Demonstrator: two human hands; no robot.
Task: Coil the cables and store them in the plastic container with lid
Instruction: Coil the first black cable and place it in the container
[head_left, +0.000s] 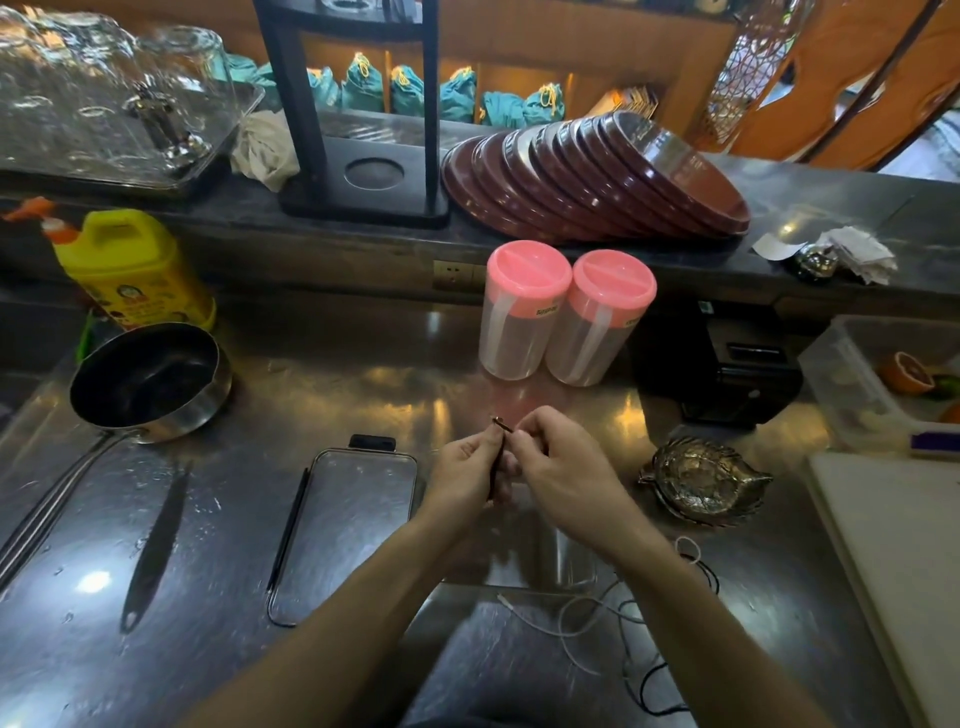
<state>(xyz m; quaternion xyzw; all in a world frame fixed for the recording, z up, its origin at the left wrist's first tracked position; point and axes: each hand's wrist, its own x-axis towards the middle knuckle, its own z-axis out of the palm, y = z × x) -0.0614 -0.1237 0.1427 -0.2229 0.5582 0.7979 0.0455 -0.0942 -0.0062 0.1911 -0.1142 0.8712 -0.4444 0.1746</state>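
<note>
Cable in hand: a thin dark cable (497, 451), its plug end poking up between both hands, held above the steel counter (332, 379) at the middle of the scene
Left hand: the left hand (467, 470) has thumb and fingers curled and pinched on the dark cable just below its plug
Right hand: the right hand (558, 462) pinches the same cable beside the plug, fingertips closed on it, knuckles touching the left hand
Loose cables: a white cable (566, 618) and a black cable (657, 680) lie in slack loops at the counter's near edge, under the right forearm, uncoiled
Containers: two clear plastic containers with pink lids stand side by side, touching, beyond the hands, the left one (522, 312) and the right one (602, 319), both lids on
Tray: a flat clear tray (358, 499) with a dark tab at its far end lies just left of the left hand
Left of counter: a dark saucepan (148, 379) with a long steel handle, and a yellow detergent bottle (135, 270) behind it
Right of counter: a silver leaf-shaped dish (704, 480), a black device (727, 364) and a clear bin holding cut orange (906, 371)
Back ledge: a slanting stack of dark red plates (597, 176), a black stand (363, 171), upturned glassware (104, 88) on a tray
</note>
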